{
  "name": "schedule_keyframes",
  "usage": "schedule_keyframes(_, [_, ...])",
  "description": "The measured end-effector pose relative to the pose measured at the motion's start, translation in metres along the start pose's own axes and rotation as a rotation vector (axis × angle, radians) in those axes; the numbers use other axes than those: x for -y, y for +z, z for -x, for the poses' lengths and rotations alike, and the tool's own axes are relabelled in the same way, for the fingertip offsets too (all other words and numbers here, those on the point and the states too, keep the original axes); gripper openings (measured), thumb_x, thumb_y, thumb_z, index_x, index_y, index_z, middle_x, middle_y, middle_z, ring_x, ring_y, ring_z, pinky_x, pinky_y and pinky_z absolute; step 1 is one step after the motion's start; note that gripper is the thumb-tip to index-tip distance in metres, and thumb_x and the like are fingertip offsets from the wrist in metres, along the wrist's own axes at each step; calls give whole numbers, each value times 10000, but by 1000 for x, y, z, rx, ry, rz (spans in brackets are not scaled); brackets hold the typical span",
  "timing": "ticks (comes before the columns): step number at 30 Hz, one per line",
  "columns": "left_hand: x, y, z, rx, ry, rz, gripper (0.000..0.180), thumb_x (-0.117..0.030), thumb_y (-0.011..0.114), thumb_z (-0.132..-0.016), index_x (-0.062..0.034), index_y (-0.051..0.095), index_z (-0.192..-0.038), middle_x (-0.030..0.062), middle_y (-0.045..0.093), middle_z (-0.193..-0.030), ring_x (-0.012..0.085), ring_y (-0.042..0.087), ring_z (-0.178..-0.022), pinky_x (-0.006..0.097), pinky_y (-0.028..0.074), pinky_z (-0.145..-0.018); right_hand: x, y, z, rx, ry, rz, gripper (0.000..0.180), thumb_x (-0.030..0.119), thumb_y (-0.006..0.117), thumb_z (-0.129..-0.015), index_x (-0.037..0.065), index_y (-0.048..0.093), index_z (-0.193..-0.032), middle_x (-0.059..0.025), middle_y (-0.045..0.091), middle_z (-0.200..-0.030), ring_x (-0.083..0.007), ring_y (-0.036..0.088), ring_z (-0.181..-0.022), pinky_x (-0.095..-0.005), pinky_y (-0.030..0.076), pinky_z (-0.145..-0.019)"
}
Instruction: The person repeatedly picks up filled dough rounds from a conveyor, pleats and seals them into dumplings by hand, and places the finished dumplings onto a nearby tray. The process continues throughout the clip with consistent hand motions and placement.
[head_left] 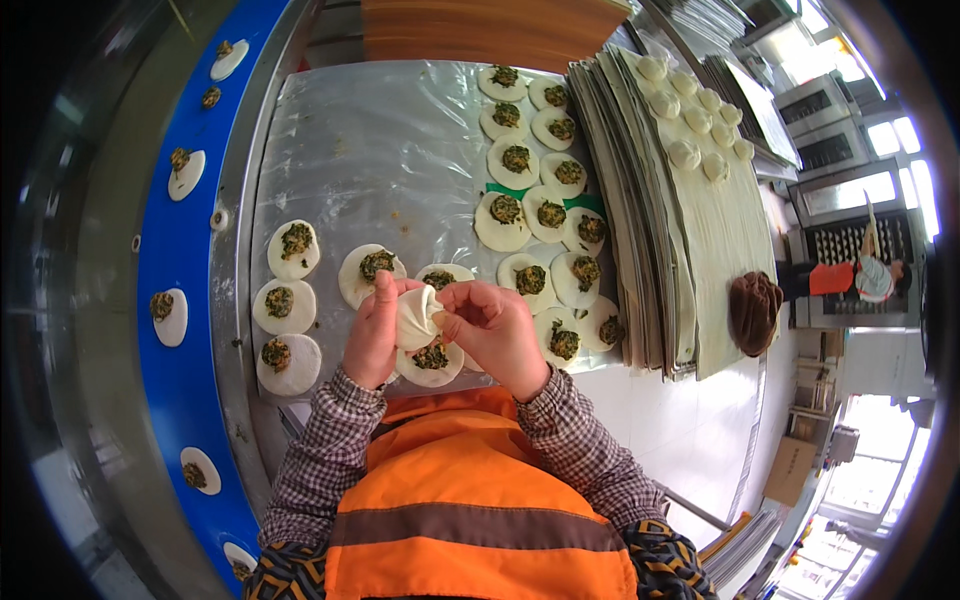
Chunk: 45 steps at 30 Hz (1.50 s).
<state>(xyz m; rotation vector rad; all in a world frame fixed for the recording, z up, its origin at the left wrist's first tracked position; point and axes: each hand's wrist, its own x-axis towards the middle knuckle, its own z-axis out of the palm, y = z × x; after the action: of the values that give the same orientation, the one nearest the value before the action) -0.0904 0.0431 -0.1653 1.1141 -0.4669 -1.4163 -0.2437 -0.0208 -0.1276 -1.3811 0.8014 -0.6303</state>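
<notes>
Plastic-covered table (pixel 380 150), hands (pixel 440 325) pinching soft dumpling (pixel 416 315)

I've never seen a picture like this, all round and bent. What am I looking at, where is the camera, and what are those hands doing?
There is no machine here: the camera sits on a person's head and looks down, and its wide lens bends straight edges. The two arms in checked sleeves are that person's own. The left hand and the right hand together pinch a folded piece of white dough. Below lies a tray covered in plastic film, with many round dough wrappers, each topped with dark green filling. On the left a blue conveyor belt carries more filled wrappers. On the right, finished dumplings sit on stacked trays.
</notes>
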Motion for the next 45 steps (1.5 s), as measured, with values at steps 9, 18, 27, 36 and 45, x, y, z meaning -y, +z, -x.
schedule_keyframes(9, [-17,-2,5,178,-115,-44,635,-622,364,-967,-40,572,-1110,10,612,-867,82,598,-769,233,504,-640,-4,1,6,-59,-67,26,166,0,698,-821,-9,627,-971,-9,635,-856,-86,629,-730,-242,500,-588])
schedule_keyframes(18, [-5,5,5,118,211,-300,639,-609,413,-962,-19,569,-1150,47,616,-1001,114,575,-903,257,460,-820,3,-3,8,-89,-494,557,151,-46,665,-839,-33,609,-979,-11,630,-834,-70,614,-731,-215,497,-606])
schedule_keyframes(27, [-12,10,7,150,413,-442,524,-527,519,-953,-25,602,-1079,60,617,-949,115,579,-887,254,467,-790,1,-8,10,-94,-481,558,194,-35,695,-770,10,633,-948,-93,668,-843,-196,660,-706,-277,520,-614])
schedule_keyframes(36, [-8,9,5,216,306,-340,610,-580,387,-976,-11,572,-1093,44,620,-983,114,583,-911,260,471,-801,15,-7,14,-52,-233,481,180,7,698,-771,10,641,-941,-137,641,-784,-236,654,-666,-324,520,-586])
schedule_keyframes(45, [-15,22,14,-12,-50,110,444,-492,415,-1009,-91,583,-919,19,603,-735,81,544,-550,216,405,-405,16,5,16,15,-466,646,236,45,685,-785,28,618,-1011,-112,619,-830,-282,627,-682,-359,517,-585])
